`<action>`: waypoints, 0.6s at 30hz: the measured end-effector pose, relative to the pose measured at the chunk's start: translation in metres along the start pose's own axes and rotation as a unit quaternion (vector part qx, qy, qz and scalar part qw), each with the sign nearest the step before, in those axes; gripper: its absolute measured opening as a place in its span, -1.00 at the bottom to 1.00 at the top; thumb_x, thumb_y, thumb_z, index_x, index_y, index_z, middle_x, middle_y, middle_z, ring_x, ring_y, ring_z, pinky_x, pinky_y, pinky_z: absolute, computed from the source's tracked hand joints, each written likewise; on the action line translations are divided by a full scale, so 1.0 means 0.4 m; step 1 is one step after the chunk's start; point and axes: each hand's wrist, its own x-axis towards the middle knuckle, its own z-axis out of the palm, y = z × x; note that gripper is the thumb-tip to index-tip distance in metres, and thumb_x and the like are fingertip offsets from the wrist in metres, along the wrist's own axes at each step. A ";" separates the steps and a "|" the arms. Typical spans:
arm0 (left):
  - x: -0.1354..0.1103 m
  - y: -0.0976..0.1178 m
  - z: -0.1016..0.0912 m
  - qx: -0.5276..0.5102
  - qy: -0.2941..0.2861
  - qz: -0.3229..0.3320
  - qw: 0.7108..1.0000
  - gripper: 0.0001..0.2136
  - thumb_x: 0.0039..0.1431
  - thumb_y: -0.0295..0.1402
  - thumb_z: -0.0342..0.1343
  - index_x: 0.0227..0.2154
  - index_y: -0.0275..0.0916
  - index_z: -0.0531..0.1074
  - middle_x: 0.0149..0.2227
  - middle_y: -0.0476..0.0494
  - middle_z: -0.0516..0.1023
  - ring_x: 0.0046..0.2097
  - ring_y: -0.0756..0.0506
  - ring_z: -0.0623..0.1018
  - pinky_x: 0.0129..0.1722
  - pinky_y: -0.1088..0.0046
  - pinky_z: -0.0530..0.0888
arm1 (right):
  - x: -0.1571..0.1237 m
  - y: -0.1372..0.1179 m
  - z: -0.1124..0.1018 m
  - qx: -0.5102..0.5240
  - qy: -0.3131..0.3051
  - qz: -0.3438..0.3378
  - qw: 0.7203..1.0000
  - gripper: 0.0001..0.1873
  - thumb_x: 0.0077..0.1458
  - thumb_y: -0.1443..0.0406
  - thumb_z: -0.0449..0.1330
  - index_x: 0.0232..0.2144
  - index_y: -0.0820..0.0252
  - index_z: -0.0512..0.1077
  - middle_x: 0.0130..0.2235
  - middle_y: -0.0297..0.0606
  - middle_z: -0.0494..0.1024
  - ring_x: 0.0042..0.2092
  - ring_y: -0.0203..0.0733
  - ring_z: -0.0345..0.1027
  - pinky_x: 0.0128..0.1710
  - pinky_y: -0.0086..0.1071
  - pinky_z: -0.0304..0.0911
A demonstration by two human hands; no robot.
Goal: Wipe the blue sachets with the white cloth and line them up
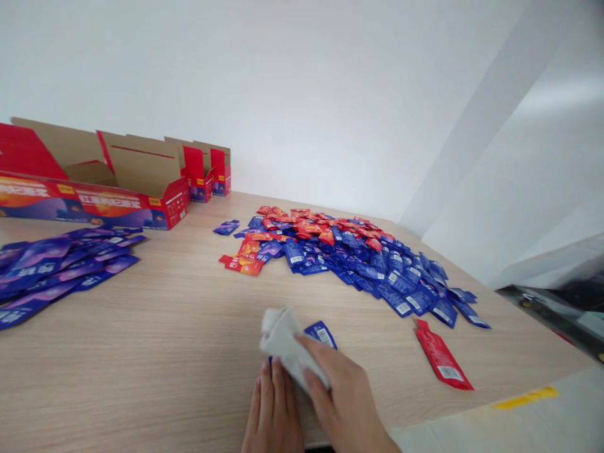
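My right hand [342, 396] presses a crumpled white cloth [285, 340] onto a blue sachet [321, 333] lying on the wooden table [189, 327]. The fingers are curled round the cloth. My left hand [274, 412] lies flat beside it, fingers stretched out together, their tips at the lower edge of the sachet and cloth. Most of the sachet is hidden under the cloth.
A big heap of blue and red sachets [358, 258] spreads across the middle of the table. One red sachet [443, 358] lies alone at the right. Blue sachets [51, 270] lie in a row at the left. Open red cardboard boxes [117, 182] stand at the back left.
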 end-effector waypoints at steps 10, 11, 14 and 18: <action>0.001 -0.003 0.005 0.006 -0.001 0.000 1.000 -0.52 0.10 -0.44 0.03 0.11 -0.40 0.48 0.15 -0.30 0.56 0.19 -0.25 0.52 0.14 0.26 0.49 | 0.030 0.118 -0.066 -0.126 0.008 0.224 0.966 -0.60 0.42 0.18 -0.03 0.11 0.03 0.51 -0.13 -0.20 0.73 -0.12 0.02 0.65 -0.15 -0.26 0.47; 0.000 -0.003 0.007 0.006 0.002 -0.001 1.000 -0.52 0.10 -0.44 0.02 0.11 -0.39 0.48 0.15 -0.29 0.56 0.18 -0.24 0.52 0.13 0.26 0.49 | 0.026 0.104 -0.053 -0.095 0.020 0.192 0.977 -0.60 0.42 0.17 -0.02 0.15 0.01 0.49 -0.06 -0.21 0.72 -0.05 0.00 0.63 -0.10 -0.27 0.47; -0.005 -0.006 0.012 0.004 0.010 0.000 1.000 -0.52 0.10 -0.44 0.02 0.10 -0.40 0.48 0.15 -0.30 0.56 0.18 -0.23 0.52 0.13 0.27 0.49 | 0.014 0.053 0.004 -0.024 0.015 0.036 0.999 -0.53 0.34 0.29 0.03 0.23 0.03 0.44 0.15 -0.21 0.61 0.12 -0.07 0.54 0.13 -0.26 0.39; -0.011 -0.016 0.018 -0.001 0.004 -0.002 1.000 -0.49 0.09 -0.45 0.01 0.13 -0.43 0.45 0.17 -0.32 0.54 0.19 -0.23 0.52 0.14 0.26 0.50 | 0.030 0.076 -0.004 -0.071 -0.011 0.082 0.994 -0.52 0.28 0.36 0.04 0.18 0.08 0.50 0.11 -0.16 0.64 0.08 -0.01 0.57 0.14 -0.17 0.41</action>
